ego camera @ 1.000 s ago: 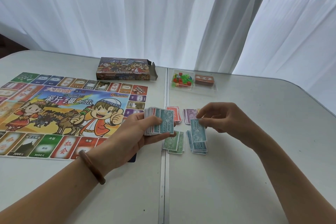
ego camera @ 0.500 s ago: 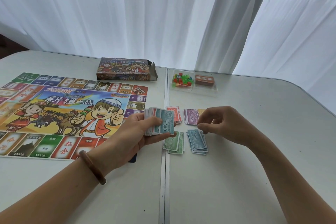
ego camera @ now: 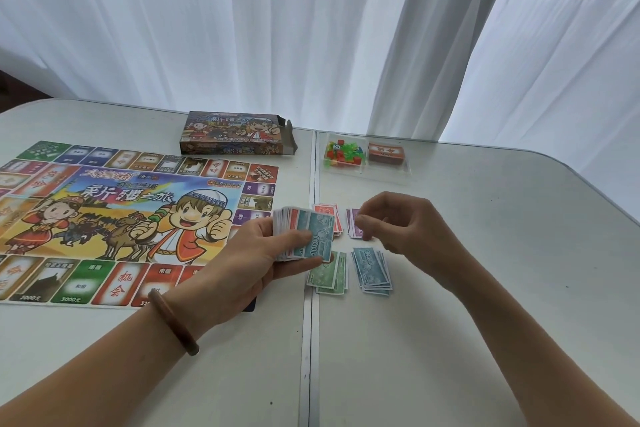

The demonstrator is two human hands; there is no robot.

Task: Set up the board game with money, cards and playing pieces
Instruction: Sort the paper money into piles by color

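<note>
My left hand (ego camera: 256,260) grips a fanned stack of play money (ego camera: 304,236) with a blue 1000 note on top, just right of the game board (ego camera: 121,218). My right hand (ego camera: 398,225) hovers empty, fingers loosely curled, above a purple pile (ego camera: 353,229). Sorted notes lie on the table in other piles: red (ego camera: 329,213), green (ego camera: 329,276) and blue (ego camera: 372,269). A clear tray (ego camera: 367,172) at the back holds coloured playing pieces (ego camera: 343,152) and a brown card deck (ego camera: 386,152).
The game box (ego camera: 239,133) lies with its end flap open behind the board. A seam (ego camera: 310,340) runs down the white table between my arms. White curtains hang behind the table's far edge.
My right hand laid a blue note on the blue pile, let go, and lifted back up and left toward the stack. The left hand stayed put.
</note>
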